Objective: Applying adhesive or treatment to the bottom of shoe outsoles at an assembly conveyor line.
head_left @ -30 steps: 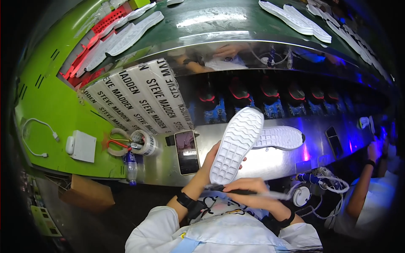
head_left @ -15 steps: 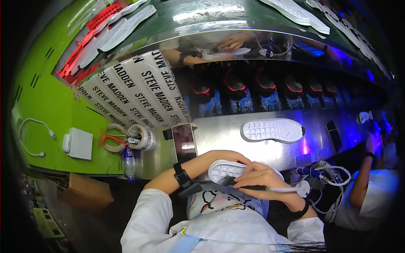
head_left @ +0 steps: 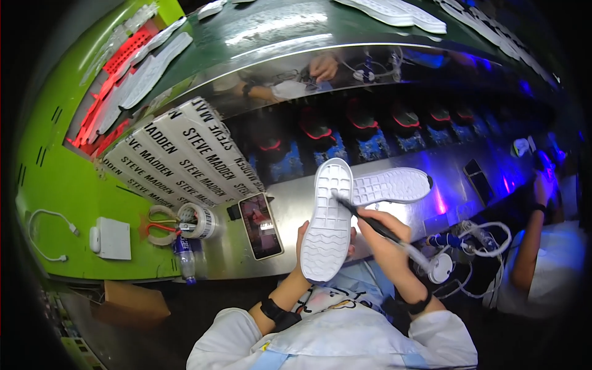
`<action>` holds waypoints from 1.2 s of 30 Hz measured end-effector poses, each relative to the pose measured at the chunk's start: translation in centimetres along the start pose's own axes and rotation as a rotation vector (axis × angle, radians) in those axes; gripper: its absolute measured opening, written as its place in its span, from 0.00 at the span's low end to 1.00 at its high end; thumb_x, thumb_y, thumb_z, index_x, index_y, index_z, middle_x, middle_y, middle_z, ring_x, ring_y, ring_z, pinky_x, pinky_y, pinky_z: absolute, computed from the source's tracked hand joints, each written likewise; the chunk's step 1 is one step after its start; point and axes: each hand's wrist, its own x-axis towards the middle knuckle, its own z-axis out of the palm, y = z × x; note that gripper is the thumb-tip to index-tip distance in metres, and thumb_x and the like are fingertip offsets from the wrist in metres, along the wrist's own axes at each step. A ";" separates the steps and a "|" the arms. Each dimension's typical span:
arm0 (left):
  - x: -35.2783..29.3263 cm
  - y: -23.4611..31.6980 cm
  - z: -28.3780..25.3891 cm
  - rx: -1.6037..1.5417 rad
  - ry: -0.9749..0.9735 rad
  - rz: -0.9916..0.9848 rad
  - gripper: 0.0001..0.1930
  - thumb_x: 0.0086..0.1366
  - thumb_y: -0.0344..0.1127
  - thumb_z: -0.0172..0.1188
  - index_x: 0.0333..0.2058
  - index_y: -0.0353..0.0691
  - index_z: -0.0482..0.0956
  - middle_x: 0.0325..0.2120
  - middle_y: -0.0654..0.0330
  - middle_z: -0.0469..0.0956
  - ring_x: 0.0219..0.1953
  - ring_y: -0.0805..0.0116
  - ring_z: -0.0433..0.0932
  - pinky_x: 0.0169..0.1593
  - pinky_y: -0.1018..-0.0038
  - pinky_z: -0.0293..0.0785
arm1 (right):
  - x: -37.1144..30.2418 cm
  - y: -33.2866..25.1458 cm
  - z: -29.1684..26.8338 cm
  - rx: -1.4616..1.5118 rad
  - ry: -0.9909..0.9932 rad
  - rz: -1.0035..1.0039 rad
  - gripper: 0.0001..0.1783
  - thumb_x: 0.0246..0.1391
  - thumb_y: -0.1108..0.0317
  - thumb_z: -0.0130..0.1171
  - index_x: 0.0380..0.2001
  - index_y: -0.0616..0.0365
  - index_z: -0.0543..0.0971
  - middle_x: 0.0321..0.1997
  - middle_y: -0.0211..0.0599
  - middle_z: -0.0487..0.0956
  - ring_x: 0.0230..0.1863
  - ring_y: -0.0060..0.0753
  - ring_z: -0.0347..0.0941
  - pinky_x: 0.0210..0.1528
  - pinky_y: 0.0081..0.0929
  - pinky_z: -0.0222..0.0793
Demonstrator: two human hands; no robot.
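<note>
A white shoe sole (head_left: 327,243) with a tread of squares and waves stands tilted in front of me, tread side toward me. My left hand (head_left: 301,245) is closed round its lower half, fingers mostly behind it. In my right hand (head_left: 385,242) is a slim brush (head_left: 381,229) with a dark handle and a pale rear end. Its dark tip meets the tread, or hovers just over it, at the sole's upper middle. Just behind, a second white sole (head_left: 394,186) lies tread up on the metal bench (head_left: 290,192), partly covered by the held one.
Left of my hands are a phone (head_left: 261,227), a printed box (head_left: 194,157), tape rolls (head_left: 200,222) and a bottle (head_left: 184,258). At right are a coiled hose (head_left: 490,245), a dark phone (head_left: 478,180) and a co-worker's arm (head_left: 529,259). Beyond, more soles (head_left: 394,13) lie on a green belt.
The held sole has swung from lying low and sideways to upright, higher up. My left hand has moved from its far side to its lower end. The view has shifted slightly.
</note>
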 end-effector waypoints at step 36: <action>6.1 2.8 5.4 0.334 0.458 -0.435 0.26 0.59 0.43 0.47 0.50 0.27 0.70 0.42 0.47 0.77 0.42 0.57 0.79 0.49 0.70 0.73 | -0.9 0.5 -0.6 -0.030 -0.523 -0.331 0.04 0.47 0.76 0.56 0.25 0.63 0.79 0.26 0.40 0.79 0.29 0.32 0.77 0.34 0.25 0.72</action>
